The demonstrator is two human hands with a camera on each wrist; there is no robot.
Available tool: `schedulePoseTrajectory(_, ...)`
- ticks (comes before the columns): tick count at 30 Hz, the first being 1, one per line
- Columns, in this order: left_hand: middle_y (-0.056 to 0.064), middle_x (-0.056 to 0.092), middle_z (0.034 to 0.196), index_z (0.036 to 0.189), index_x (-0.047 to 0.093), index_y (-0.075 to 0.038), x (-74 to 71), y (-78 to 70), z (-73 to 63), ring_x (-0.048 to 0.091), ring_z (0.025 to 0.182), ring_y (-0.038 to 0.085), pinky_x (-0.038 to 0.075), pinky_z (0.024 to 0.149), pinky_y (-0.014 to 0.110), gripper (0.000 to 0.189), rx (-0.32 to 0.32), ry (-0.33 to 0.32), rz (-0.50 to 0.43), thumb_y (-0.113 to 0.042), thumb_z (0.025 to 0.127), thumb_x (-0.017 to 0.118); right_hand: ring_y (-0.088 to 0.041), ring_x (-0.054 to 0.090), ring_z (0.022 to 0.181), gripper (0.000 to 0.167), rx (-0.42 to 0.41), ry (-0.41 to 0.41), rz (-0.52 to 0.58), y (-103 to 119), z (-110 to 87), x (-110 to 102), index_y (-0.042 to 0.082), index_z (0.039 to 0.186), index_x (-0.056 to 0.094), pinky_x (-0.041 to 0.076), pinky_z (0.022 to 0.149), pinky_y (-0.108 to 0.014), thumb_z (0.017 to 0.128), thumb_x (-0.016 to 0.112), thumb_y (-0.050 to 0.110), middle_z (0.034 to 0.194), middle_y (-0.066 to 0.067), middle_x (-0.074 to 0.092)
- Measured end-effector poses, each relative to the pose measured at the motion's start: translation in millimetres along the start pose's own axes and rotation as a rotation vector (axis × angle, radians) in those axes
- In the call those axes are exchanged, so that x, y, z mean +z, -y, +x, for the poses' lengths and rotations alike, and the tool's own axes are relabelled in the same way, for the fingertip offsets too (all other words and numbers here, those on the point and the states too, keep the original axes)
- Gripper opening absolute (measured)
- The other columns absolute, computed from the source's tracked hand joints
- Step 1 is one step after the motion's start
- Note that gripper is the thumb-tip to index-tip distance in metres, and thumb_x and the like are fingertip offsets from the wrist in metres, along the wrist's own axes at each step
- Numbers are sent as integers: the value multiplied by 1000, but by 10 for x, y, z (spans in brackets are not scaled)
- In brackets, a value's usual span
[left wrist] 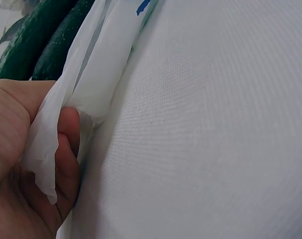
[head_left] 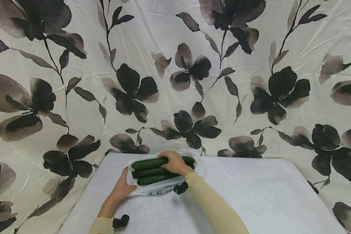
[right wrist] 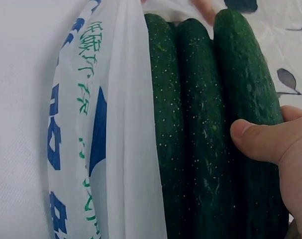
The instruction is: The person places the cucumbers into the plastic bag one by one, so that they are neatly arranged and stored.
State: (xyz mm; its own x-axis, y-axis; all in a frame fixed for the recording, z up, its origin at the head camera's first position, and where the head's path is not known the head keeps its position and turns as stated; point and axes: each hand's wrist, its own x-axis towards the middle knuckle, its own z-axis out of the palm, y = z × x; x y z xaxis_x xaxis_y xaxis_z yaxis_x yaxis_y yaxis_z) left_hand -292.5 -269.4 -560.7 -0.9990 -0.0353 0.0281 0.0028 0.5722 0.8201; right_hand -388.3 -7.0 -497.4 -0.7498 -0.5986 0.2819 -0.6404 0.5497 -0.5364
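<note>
Three dark green cucumbers (head_left: pixel 155 171) lie side by side in a white plastic bag (right wrist: pixel 133 124) with blue and green print. My right hand (head_left: pixel 175 163) reaches over them and grips the far cucumber (right wrist: pixel 248 74), thumb on its near side and fingers behind it. At the bag's left end, my left hand (head_left: pixel 122 186) holds the bag's edge. In the left wrist view a fold of plastic (left wrist: pixel 49 144) passes between the thumb and the curled fingers (left wrist: pixel 68 164) of that hand. The cucumbers' right ends are partly hidden by my right hand and wrist.
The bag rests near the far edge of a table with a white cloth (head_left: pixel 251 191). Behind the table hangs a white curtain (head_left: pixel 237 107) with dark flower prints. A small black device (head_left: pixel 121 221) is on my left wrist and another (head_left: pixel 180 188) on my right.
</note>
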Motion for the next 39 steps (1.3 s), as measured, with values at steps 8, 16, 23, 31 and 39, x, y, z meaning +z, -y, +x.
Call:
schedulePoseTrajectory(8,30,16,155,154,5,-1,2,-12,27,13,141,49,15,110,62,100,11,10,-9,3,77,68,-18,59,113,38,0,-12,-10,-53,-6,-17,21,117,69,46,96,-33,81,80,18,121,5,65)
schedulePoseTrajectory(16,29,16,155,154,5,-2,20,-8,62,12,141,48,13,111,61,101,24,11,-14,5,76,69,-18,59,112,37,19,-42,-6,-183,-72,-85,19,116,70,46,96,-33,81,80,25,118,4,66)
schedulePoseTrajectory(23,33,16,153,153,7,1,67,10,58,12,139,52,13,110,63,101,31,32,-24,2,76,71,-21,59,110,38,56,-104,-1,-309,-242,-130,16,115,71,47,94,-38,81,80,30,115,2,67)
schedulePoseTrajectory(31,23,10,159,155,9,-3,26,53,56,4,144,44,7,112,61,89,89,70,-92,-5,88,66,-20,62,105,35,49,-194,1,-434,-333,-166,12,111,72,48,93,-36,84,76,34,110,1,69)
schedulePoseTrajectory(39,19,15,159,156,18,-11,-132,24,66,8,144,44,12,111,62,76,117,12,-44,-16,95,62,-22,62,105,25,26,-246,-38,-432,-333,-354,10,110,72,46,94,-40,91,69,26,109,-1,69)
